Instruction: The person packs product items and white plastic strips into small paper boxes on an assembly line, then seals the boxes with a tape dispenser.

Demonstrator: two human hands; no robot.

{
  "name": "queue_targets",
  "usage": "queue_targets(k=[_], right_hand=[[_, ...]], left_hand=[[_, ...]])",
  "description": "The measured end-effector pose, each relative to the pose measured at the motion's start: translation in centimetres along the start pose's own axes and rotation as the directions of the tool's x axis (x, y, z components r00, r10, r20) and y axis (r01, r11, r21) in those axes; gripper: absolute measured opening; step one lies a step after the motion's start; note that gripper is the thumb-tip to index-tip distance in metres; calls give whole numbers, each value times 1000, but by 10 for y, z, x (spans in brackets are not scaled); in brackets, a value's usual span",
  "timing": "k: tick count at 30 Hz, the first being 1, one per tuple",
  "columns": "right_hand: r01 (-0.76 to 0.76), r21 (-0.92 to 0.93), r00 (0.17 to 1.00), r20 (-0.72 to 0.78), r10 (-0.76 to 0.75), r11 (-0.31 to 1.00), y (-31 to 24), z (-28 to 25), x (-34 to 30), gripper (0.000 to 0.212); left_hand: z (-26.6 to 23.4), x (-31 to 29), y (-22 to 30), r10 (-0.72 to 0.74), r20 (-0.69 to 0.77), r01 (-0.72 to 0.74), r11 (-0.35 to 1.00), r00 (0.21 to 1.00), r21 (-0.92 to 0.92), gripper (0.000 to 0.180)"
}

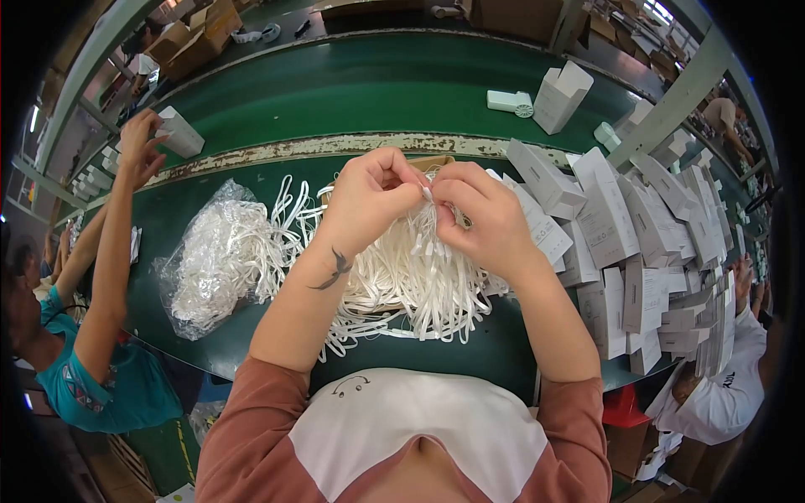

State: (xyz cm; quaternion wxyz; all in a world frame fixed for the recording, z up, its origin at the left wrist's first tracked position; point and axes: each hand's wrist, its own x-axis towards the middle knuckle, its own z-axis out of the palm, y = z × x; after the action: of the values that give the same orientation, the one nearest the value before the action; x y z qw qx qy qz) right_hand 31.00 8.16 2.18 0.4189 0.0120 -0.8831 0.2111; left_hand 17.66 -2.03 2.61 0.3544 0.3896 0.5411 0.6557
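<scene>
Both hands meet over a pile of white wrist straps (419, 293) on the green table. My left hand (369, 199) is closed, thumb and forefinger pinching a small white strap end. From the other side my right hand (485, 216) pinches the same spot, its fingertips almost touching the left ones. Several strap cords hang below the pinch, and which strap each hand grips is hard to make out. Behind the hands shows the edge of a brown cardboard box (438, 161). More straps lie bunched in a clear plastic bag (205, 272) left of the pile.
Stacked white boxes (604, 214) crowd the table's right. Beyond a worn rail, a green conveyor belt (352, 92) carries a pale handheld fan (503, 102), an open white box (560, 99) and another box (180, 132). Co-workers sit left (101, 369) and right (725, 381).
</scene>
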Motion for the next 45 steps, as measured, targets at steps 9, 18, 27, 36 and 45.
queue_targets(k=[9, 18, 27, 36, 45], right_hand=[[-185, 136, 983, 23, 184, 973, -18, -6, 5, 18], [-180, -142, 983, 18, 185, 973, -11, -1, -3, 16], [-429, -59, 891, 140, 433, 902, -19, -17, 6, 18], [-441, 835, 767, 160, 621, 330, -13, -9, 6, 11], [-543, 483, 822, 136, 553, 687, -10, -23, 10, 24]], left_hand=[[-4, 2, 0, -63, -31, 65, 996, 998, 69, 4], [0, 2, -1, -55, -28, 58, 993, 998, 102, 3], [-1, 2, -11, -17, -46, 25, 981, 999, 191, 5], [12, 1, -20, 123, 315, -178, 972, 941, 152, 63], [-1, -5, 10, 177, 235, -276, 816, 956, 507, 39]])
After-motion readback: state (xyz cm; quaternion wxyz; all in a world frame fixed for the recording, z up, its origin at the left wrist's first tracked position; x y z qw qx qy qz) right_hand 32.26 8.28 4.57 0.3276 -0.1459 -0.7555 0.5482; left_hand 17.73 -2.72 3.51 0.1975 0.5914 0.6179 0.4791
